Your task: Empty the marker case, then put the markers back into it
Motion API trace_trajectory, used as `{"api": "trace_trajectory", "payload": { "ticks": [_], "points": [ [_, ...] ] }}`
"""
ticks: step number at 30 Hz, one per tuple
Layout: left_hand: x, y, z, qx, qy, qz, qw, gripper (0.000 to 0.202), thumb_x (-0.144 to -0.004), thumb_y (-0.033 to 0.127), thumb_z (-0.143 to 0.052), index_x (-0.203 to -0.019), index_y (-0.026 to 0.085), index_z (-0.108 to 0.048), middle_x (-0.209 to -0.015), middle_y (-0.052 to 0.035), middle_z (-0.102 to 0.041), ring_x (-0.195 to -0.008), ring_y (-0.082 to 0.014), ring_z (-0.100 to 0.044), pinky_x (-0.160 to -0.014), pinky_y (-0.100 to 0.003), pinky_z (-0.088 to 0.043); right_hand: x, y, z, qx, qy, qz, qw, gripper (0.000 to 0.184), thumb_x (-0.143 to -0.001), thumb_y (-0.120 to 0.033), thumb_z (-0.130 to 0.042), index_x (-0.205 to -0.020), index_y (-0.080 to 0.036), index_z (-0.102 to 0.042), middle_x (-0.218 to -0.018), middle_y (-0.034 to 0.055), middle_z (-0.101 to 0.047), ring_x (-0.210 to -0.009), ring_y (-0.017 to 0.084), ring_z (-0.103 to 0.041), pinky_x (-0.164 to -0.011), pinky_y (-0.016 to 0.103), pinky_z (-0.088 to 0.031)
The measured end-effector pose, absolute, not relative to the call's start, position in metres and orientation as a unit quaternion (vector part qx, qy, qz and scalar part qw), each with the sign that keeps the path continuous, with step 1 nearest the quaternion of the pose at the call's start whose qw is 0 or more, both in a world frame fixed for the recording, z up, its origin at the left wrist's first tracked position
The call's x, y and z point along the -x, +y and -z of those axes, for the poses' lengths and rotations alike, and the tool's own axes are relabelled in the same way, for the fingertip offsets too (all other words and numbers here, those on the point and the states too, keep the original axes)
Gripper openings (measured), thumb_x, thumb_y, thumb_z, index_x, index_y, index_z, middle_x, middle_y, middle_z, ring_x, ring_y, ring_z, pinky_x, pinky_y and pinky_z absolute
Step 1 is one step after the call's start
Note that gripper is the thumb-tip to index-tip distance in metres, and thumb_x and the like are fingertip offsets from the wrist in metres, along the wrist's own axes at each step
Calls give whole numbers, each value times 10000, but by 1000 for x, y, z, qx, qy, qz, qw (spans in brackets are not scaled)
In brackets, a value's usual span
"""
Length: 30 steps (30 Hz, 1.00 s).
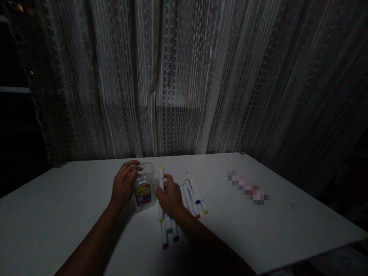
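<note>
My left hand (124, 184) grips a clear plastic box (144, 186) from its left side, with the fingers curling over the top corner. The box has a yellow, red and blue label on its front. My right hand (170, 195) closes around a white double-ended marker (161, 180) with yellow caps, just to the right of the box. Its lower part shows below my fingers. Several white markers (191, 195) with coloured caps lie angled beyond my right hand, and several more (168, 232) lie near my right wrist, partly under its shadow.
A white tabletop (71, 199) carries everything, with its far edge ahead and its near corner at lower right. A pixelated, blurred strip (248, 188) lies on it to the right. A draped, striped curtain (184, 84) hangs behind the table.
</note>
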<state>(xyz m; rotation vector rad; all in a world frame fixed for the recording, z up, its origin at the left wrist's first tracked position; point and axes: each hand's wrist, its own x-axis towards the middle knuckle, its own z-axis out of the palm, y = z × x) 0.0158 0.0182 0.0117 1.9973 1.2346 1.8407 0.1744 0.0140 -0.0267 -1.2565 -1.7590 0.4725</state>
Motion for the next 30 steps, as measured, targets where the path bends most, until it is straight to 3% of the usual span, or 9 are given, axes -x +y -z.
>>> {"api": "trace_trajectory", "payload": {
  "ticks": [30],
  "points": [
    [-14,19,-12,-669,424,-607,73,339,-829,405,-380,-754,160,-601,-1025,-73,-526,-956,-211,-517,-736,-308,-447,-173,13,25,513,-710,-195,441,347,-726,-177,-489,-1072,-203,-469,-715,-10,-662,-517,125,-532,-489,216,-332]
  ]
}}
